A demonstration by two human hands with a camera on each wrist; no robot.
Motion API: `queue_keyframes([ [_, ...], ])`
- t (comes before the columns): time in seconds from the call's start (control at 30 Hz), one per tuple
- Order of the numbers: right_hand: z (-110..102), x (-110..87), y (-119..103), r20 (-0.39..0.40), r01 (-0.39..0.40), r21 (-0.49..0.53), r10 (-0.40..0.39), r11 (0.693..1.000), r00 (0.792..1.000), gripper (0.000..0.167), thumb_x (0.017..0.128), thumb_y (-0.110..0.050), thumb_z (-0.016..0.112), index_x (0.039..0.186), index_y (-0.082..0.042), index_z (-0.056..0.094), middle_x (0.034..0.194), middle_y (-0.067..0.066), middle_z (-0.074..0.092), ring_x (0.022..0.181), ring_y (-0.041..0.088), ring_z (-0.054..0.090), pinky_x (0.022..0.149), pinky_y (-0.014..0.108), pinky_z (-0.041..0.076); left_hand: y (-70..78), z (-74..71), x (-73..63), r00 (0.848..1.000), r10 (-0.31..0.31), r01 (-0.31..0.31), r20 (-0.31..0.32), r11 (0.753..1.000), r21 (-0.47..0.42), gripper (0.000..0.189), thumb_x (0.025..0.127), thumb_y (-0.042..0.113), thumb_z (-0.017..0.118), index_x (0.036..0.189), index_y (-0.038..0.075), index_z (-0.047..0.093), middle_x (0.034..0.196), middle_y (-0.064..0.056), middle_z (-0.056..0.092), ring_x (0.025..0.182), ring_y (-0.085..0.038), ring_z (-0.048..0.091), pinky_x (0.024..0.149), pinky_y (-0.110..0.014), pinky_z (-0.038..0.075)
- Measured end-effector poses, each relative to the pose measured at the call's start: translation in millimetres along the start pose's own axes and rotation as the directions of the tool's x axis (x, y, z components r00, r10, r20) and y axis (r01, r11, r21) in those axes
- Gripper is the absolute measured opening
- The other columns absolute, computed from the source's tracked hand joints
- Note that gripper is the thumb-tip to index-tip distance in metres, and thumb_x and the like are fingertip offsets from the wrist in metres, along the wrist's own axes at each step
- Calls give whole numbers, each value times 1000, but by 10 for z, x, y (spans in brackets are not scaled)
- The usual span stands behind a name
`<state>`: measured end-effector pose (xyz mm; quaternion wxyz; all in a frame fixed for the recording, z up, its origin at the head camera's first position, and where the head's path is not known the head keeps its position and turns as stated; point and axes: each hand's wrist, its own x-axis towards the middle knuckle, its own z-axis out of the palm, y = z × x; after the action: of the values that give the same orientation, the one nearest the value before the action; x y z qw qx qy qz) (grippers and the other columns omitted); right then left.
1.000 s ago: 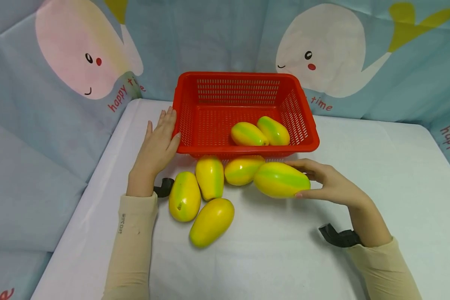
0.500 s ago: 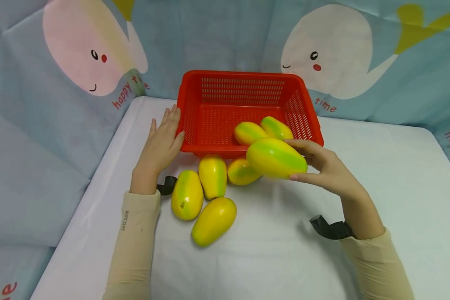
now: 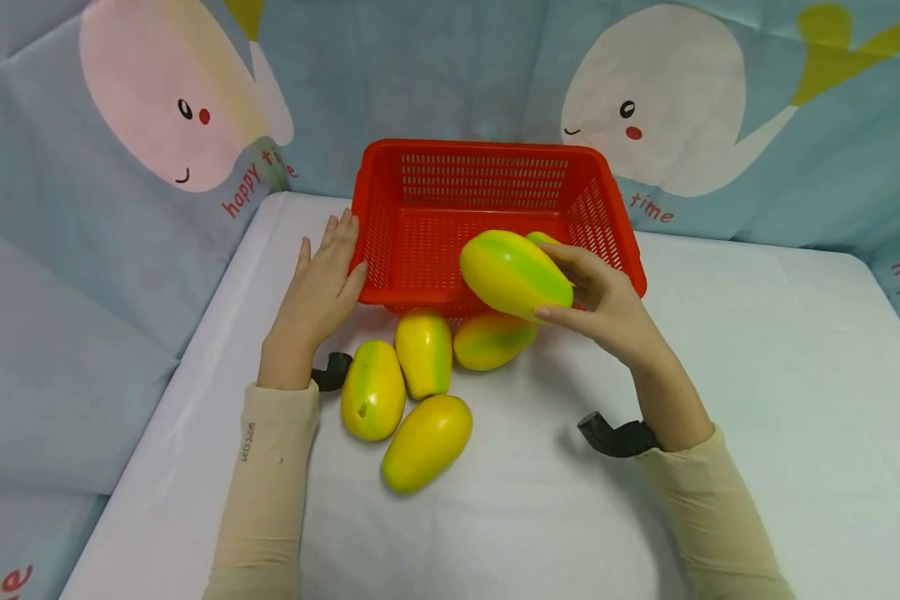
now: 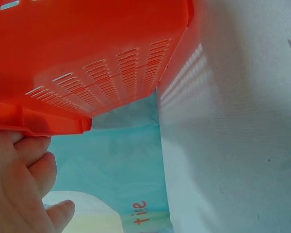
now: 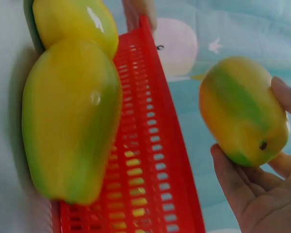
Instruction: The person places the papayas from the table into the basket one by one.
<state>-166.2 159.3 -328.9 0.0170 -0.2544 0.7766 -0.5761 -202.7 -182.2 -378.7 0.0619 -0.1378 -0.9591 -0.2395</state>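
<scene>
My right hand [image 3: 600, 304] holds a yellow-green papaya [image 3: 513, 275] by one end, fingers and thumb around it, above the front of the red plastic basket [image 3: 487, 297]. In the right wrist view this held papaya [image 5: 242, 109] shows a dark stem spot and stands higher than the basket rim [image 5: 172, 126]. It overlaps the papayas inside; part of one papaya [image 3: 542, 238] shows behind it. My left hand [image 3: 318, 287] rests against the basket's left side with extended fingers. In the left wrist view its fingers [image 4: 41, 167] touch the rim.
Several papayas lie on the white tabletop [image 3: 510, 500]: one papaya [image 3: 492, 340] and another papaya [image 3: 423, 354] by the basket's front wall, a papaya [image 3: 373, 392] near the left wrist, and one papaya [image 3: 427, 443] nearest the front. A whale-print cloth [image 3: 435, 75] hangs behind.
My right hand has lifted the papaya from in front of the basket, up and leftward over its front rim. The left hand stays at the basket's side.
</scene>
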Motion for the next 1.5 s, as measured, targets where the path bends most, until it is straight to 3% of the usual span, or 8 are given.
queue_keyframes([
  [0.43, 287, 371, 92, -37, -28, 45, 30, 999, 999, 58, 82, -8, 71, 136, -8, 49, 128, 8, 55, 113, 20, 53, 95, 33, 46, 3, 25, 7, 1000, 3, -3, 0, 1000, -7, 61, 100, 30, 31, 152, 9, 9, 158, -3, 6, 144, -18, 2, 113, -52, -1],
  [0.73, 407, 558, 144, -49, -109, 44, 111, 993, 993, 62, 83, -11, 71, 139, -10, 45, 131, 7, 52, 112, 20, 52, 98, 34, 43, 6, 16, 12, 1000, 3, -3, -1, 1000, -11, 61, 100, 30, 32, 152, 9, 9, 158, -3, 7, 144, -18, 2, 113, -51, -2],
  [0.93, 406, 596, 161, -52, -172, -34, 171, 984, 984, 64, 82, -21, 73, 140, -15, 44, 132, 3, 52, 111, 18, 52, 96, 34, 44, 9, 2, 18, 1000, 0, 0, -3, 1000, -8, 61, 100, 31, 32, 152, 10, 9, 157, -2, 6, 144, -17, 1, 113, -50, -3],
  [1.23, 391, 637, 201, 20, -192, -192, 200, 962, 980, 66, 82, -27, 74, 140, -17, 44, 131, 1, 52, 108, 19, 53, 92, 35, 46, 0, -1, 15, 1000, -6, 6, -2, 1000, -11, 61, 100, 31, 32, 152, 11, 9, 157, -2, 7, 144, -18, 2, 113, -51, -3],
  [1.5, 403, 653, 208, 33, -219, -274, 237, 936, 971, 68, 81, -30, 73, 141, -16, 43, 130, 3, 52, 108, 20, 51, 91, 36, 46, -14, 12, 13, 1000, -11, 11, 2, 1000, -7, 62, 99, 32, 32, 152, 11, 8, 158, -2, 7, 144, -18, 2, 113, -50, -3],
])
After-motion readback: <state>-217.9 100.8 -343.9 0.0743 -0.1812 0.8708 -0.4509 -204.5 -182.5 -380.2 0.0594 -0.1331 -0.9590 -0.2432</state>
